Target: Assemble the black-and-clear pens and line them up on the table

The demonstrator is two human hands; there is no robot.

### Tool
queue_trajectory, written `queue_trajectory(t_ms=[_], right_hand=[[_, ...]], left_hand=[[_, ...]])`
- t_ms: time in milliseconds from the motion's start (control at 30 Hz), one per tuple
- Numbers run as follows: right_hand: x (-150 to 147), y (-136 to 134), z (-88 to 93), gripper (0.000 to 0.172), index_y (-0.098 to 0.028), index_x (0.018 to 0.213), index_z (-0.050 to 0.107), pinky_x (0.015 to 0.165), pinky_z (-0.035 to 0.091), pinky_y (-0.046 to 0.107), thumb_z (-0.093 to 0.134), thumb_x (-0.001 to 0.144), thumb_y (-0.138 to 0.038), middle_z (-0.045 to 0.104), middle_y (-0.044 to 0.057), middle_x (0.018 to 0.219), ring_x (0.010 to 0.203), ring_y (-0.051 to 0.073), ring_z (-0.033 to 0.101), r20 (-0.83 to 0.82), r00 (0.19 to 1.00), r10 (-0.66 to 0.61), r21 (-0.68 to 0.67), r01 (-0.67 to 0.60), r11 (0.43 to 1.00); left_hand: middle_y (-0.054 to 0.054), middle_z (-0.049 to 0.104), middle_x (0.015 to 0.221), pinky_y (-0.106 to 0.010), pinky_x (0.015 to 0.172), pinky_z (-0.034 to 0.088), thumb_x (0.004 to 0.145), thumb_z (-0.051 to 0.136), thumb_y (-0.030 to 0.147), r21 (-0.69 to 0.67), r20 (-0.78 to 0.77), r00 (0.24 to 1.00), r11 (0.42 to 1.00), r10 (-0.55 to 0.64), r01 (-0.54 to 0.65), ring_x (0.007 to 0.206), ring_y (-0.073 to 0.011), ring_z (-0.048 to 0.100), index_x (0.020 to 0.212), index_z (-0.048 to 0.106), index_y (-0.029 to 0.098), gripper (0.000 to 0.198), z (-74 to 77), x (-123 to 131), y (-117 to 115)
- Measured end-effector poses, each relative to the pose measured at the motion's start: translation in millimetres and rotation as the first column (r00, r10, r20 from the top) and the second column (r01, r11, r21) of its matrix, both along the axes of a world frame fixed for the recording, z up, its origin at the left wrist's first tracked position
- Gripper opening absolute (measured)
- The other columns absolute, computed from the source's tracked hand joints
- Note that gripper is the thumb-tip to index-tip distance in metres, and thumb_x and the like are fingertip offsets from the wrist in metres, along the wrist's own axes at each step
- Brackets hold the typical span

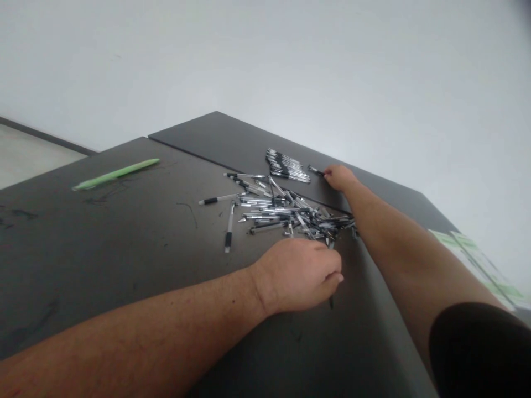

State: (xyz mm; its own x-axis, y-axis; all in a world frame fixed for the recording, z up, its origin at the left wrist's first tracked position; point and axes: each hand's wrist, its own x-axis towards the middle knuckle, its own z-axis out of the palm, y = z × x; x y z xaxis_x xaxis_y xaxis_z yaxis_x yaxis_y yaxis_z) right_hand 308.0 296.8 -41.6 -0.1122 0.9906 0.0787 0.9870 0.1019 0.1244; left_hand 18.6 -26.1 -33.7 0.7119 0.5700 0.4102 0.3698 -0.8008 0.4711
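Note:
A loose pile of clear pens with black grips (pixel 269 210) spreads over the middle of the dark table, pointing many ways. In front of it my left hand (pixel 301 273) is closed around a pen (pixel 331 302); only the ends stick out above and below the fingers. Beyond the pile, my right hand (pixel 341 178) pinches another pen (pixel 316 171) low over the tabletop. Just left of that pen lies a neat row of pens (pixel 287 165), side by side and close together. One stray pen (pixel 229 229) lies at the pile's left edge.
A long light-green object (pixel 118 174) lies at the left of the dark table (pixel 166 298). A seam crosses the tabletop behind the pile. Green-and-white sheets or packs (pixel 477 260) are at the right edge. A pale wall (pixel 265 61) stands behind.

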Motion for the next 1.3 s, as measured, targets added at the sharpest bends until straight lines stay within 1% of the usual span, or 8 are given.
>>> queue_trajectory(t_ms=[200,367,467,567,733,867,1100,1300], right_hand=[[0.3,-14.6,7.3,0.037,-0.017,0.136,0.087,0.116,0.058,0.043,0.067,0.106,-0.023,0.086,0.017,0.138,0.131,0.033,0.078,-0.015,0.999,0.046,0.062,-0.045,0.997],[2.7,-52.7,32.6,0.043,-0.013,0.140,0.086,0.129,0.050,0.053,0.066,0.103,-0.023,0.084,0.021,0.140,0.141,0.038,0.070,-0.057,0.991,0.117,0.190,-0.104,0.976],[14.5,-93.3,48.3,0.045,-0.014,0.141,0.085,0.127,0.053,0.054,0.064,0.103,-0.026,0.084,0.020,0.135,0.135,0.037,0.072,-0.091,0.985,0.148,0.250,-0.121,0.961],[31.9,-149.2,55.8,0.044,-0.016,0.139,0.085,0.114,0.061,0.053,0.065,0.103,-0.031,0.084,0.019,0.132,0.115,0.034,0.077,-0.131,0.979,0.157,0.277,-0.116,0.954],[56.7,-252.3,49.5,0.032,-0.024,0.123,0.089,0.099,0.064,0.049,0.071,0.098,-0.035,0.086,0.012,0.112,0.101,0.031,0.078,-0.277,0.950,0.144,0.271,-0.067,0.960],[72.5,-305.2,39.8,0.030,-0.026,0.122,0.088,0.090,0.064,0.047,0.071,0.100,-0.039,0.087,0.011,0.108,0.097,0.031,0.080,-0.339,0.940,0.039,0.185,0.026,0.982],[119.4,-309.3,28.8,0.036,-0.022,0.122,0.089,0.091,0.062,0.046,0.065,0.099,-0.035,0.088,0.014,0.111,0.100,0.033,0.080,-0.348,0.929,-0.123,0.273,0.226,0.935],[135.2,-299.2,21.7,0.033,-0.025,0.120,0.089,0.091,0.063,0.044,0.066,0.098,-0.036,0.089,0.011,0.109,0.098,0.032,0.080,-0.315,0.933,-0.173,0.233,0.252,0.939]], left_hand=[[-0.006,0.084,0.101,-0.037,0.085,0.060,0.111,0.069,0.030,-0.005,0.007,1.000,1.000,-0.003,0.003,0.094,-0.0236,0.079,0.100,0.079,0.019,0.018,0.0,-1.0,-0.3],[-0.005,0.086,0.103,-0.037,0.090,0.060,0.111,0.068,0.028,-0.014,0.017,1.000,1.000,0.002,-0.002,0.098,-0.0240,0.080,0.102,0.080,0.019,0.018,-2.2,-2.4,1.5],[-0.005,0.086,0.102,-0.037,0.091,0.059,0.110,0.067,0.026,-0.015,0.022,1.000,1.000,0.016,-0.016,0.099,-0.0245,0.081,0.101,0.081,0.019,0.018,-3.6,-2.3,3.9],[-0.005,0.086,0.099,-0.038,0.088,0.058,0.108,0.068,0.026,-0.034,0.026,0.999,0.999,0.037,-0.036,0.096,-0.0251,0.081,0.099,0.081,0.019,0.018,-3.6,-1.6,6.3],[-0.003,0.084,0.089,-0.035,0.077,0.052,0.105,0.070,0.024,-0.034,0.064,0.995,0.996,0.080,-0.078,0.082,-0.0212,0.076,0.094,0.081,0.020,0.016,-1.9,-0.5,9.4],[-0.002,0.083,0.086,-0.033,0.073,0.049,0.103,0.070,0.025,-0.045,0.103,0.991,0.996,0.082,-0.078,0.078,-0.0188,0.075,0.092,0.080,0.021,0.016,-3.8,-1.7,12.2],[-0.001,0.082,0.085,-0.032,0.074,0.049,0.102,0.067,0.031,-0.025,0.108,0.990,0.996,0.089,-0.087,0.079,-0.0188,0.075,0.092,0.080,0.023,0.018,-4.7,-6.6,12.7],[0.000,0.084,0.088,-0.030,0.076,0.050,0.101,0.063,0.035,-0.078,0.005,0.994,0.991,0.108,-0.108,0.080,-0.0181,0.076,0.092,0.080,0.024,0.022,3.6,-9.1,8.8]])
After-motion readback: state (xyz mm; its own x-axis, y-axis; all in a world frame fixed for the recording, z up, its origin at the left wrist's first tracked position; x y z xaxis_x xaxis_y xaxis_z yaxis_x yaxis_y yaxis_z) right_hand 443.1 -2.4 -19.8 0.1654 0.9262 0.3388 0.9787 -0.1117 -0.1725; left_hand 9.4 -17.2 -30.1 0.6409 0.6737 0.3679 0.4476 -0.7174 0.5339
